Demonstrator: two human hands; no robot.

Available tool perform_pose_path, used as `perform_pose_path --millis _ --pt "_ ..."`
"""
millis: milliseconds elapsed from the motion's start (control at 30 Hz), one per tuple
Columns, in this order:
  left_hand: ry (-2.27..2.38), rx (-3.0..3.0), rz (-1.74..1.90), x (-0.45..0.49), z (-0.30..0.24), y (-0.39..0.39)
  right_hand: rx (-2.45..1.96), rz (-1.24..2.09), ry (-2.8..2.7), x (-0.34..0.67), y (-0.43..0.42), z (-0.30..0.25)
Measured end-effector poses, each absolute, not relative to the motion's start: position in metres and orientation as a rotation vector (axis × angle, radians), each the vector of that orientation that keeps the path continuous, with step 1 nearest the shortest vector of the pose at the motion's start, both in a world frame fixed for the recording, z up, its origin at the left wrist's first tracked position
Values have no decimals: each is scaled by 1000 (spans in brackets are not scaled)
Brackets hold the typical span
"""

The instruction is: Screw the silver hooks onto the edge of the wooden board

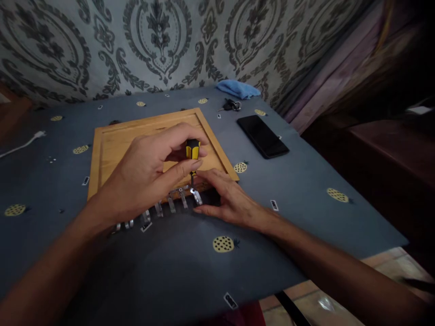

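- Metal clips [171, 203] are lining the near edge of a wooden panel [117, 151], which is lying on the cloth-covered table [288, 217].
- The right hand [234, 199] is resting at that edge, its thumb and fingers narrowly parted beside the rightmost clip [196, 197]; whether it is pinching anything, I cannot tell.
- The left hand [142, 165] is holding a screwdriver [192, 151] nearly upright, its tip meeting that clip.
- Fastening or loosening there seems to be the step; the next move is probably calling for a straight, seated tip.
- Raised rims are making the panel tray-like; the left hand is hiding part of its recess.
- Farther off, a phone [262, 136], keys [231, 105] and a blue cloth [238, 89] are lying rightward.
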State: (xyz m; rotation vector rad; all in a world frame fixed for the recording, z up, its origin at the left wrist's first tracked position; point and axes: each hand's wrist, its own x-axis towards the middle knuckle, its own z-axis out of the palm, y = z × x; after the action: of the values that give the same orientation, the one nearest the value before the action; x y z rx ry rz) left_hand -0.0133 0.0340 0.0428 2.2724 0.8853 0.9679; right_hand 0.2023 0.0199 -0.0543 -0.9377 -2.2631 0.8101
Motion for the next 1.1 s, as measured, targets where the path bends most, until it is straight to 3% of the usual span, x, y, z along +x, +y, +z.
perform_pose_path --millis 467,1100 --pt "984 2308 1302 -1 31 31 -985 754 -2228 202 21 -60" --pt "1061 2375 1172 -6 33 33 -985 837 -2229 202 21 -56"
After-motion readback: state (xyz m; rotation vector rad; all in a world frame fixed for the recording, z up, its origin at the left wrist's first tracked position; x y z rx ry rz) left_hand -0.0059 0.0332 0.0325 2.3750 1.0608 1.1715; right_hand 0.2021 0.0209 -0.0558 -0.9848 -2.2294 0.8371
